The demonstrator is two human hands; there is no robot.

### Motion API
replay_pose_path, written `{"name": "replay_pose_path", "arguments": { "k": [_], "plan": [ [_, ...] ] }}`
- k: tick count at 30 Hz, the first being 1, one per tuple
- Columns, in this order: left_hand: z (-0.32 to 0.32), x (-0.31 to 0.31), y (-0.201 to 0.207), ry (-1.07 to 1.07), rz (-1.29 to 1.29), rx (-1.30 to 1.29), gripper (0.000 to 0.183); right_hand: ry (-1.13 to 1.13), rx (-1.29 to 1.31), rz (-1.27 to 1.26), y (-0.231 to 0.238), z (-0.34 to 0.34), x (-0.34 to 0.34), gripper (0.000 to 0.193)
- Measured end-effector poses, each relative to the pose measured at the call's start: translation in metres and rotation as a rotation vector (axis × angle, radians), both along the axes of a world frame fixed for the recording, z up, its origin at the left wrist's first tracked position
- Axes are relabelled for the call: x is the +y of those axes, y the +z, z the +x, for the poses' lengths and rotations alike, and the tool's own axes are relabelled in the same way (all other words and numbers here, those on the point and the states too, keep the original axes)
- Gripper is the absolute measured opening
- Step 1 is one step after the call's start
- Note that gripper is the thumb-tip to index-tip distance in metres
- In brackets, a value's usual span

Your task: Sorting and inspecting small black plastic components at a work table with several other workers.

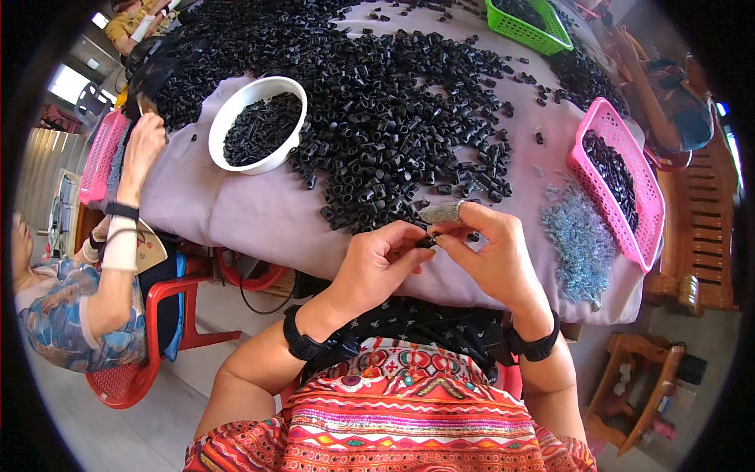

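My left hand [377, 261] and my right hand [495, 253] meet at the near edge of the cloth-covered table. Between their pinched fingertips is a small black plastic part [427, 241], mostly covered by the fingers. A grey fabric sleeve [442, 212] wraps my right index finger. Just beyond my hands spreads a large heap of small hollow black plastic caps [401, 149]. To the right of my right hand lies a pile of thin bluish-silver springs [580, 248].
A white bowl [216, 138] of small black pieces stands left of centre. Right, a pink basket [654, 216] holds long black pieces; a green basket [539, 37] is at the back. On the left a co-worker [86, 322] sits on a red chair [161, 315], one arm over the table.
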State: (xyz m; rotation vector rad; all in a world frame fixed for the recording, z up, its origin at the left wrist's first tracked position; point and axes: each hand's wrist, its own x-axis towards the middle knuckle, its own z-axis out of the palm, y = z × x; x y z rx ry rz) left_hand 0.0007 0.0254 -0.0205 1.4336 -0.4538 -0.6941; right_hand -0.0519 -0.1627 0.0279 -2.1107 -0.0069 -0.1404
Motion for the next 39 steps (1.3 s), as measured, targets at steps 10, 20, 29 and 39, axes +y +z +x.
{"name": "replay_pose_path", "arguments": {
  "k": [10, 20, 29, 39],
  "plan": [
    [0.0, 0.003, -0.009, -0.02, -0.021, -0.067, 0.019, 0.033, -0.102, -0.189, 0.007, 0.001, 0.012, 0.012],
    [0.0, 0.002, -0.003, -0.009, -0.092, 0.075, 0.02, 0.079, -0.287, -0.472, 0.0, -0.004, 0.022, 0.018],
    [-0.001, -0.01, 0.003, 0.108, -0.191, 0.181, 0.012, 0.007, -0.251, -0.39, 0.001, -0.01, 0.017, 0.037],
    [0.001, -0.026, 0.003, 0.092, -0.192, 0.171, 0.012, -0.045, -0.316, -0.619, -0.018, -0.004, 0.013, 0.029]
  ]
}}
